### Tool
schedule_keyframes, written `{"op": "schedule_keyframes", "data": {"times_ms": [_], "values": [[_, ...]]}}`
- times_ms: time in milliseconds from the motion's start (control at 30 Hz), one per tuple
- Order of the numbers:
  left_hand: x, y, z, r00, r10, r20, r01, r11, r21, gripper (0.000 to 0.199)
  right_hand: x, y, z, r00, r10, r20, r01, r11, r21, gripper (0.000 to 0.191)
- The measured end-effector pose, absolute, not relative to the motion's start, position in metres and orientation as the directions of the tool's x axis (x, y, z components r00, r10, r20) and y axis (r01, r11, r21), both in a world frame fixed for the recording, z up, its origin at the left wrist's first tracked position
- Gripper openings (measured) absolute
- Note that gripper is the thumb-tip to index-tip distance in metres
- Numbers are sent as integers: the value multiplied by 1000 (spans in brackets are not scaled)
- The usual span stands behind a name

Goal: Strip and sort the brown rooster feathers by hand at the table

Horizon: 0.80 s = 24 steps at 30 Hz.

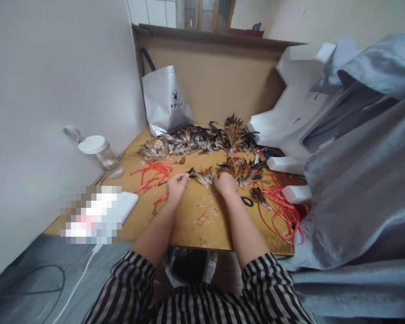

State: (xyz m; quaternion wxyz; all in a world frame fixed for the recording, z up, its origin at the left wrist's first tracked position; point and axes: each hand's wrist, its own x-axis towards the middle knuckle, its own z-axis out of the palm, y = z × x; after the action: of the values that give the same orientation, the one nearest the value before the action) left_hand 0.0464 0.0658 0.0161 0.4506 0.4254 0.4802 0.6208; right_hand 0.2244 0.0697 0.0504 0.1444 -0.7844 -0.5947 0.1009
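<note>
My left hand (178,185) pinches the dark tip of a feather at the left end of a small feather bunch (204,176). At the other end of that bunch, my right hand (225,183) has its fingers closed among the feathers; what exactly they grip is hidden. A brown and black feather pile (245,170) lies just beyond and right of my right hand. Farther back, a long row of feather bunches (189,140) stretches across the wooden table (189,225). Red plastic strips (151,174) lie left of my left hand.
A silver bag (165,99) stands at the back left. A lidded jar (101,153) and a white device with a cable (130,204) are on the left. Tangled red strips (283,209), a black ring (247,201) and a white plastic frame (290,103) are on the right.
</note>
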Motion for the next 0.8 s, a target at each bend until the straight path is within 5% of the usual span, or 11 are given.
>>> {"op": "schedule_keyframes", "data": {"times_ms": [233,367,567,800], "values": [[46,67,15,-223,970,101,-131,-132,983,22,216,79,34,197,980,-18,904,-188,-384,21],[45,69,14,-232,968,97,-145,-133,980,24,215,80,22,53,998,-35,822,-63,-566,15],[46,69,13,-195,977,87,-153,-118,981,27,223,75,12,44,997,-70,385,-81,-920,20],[49,63,18,-53,996,77,-137,-84,987,26,224,71,23,-81,978,-192,-149,-202,-968,27]]}}
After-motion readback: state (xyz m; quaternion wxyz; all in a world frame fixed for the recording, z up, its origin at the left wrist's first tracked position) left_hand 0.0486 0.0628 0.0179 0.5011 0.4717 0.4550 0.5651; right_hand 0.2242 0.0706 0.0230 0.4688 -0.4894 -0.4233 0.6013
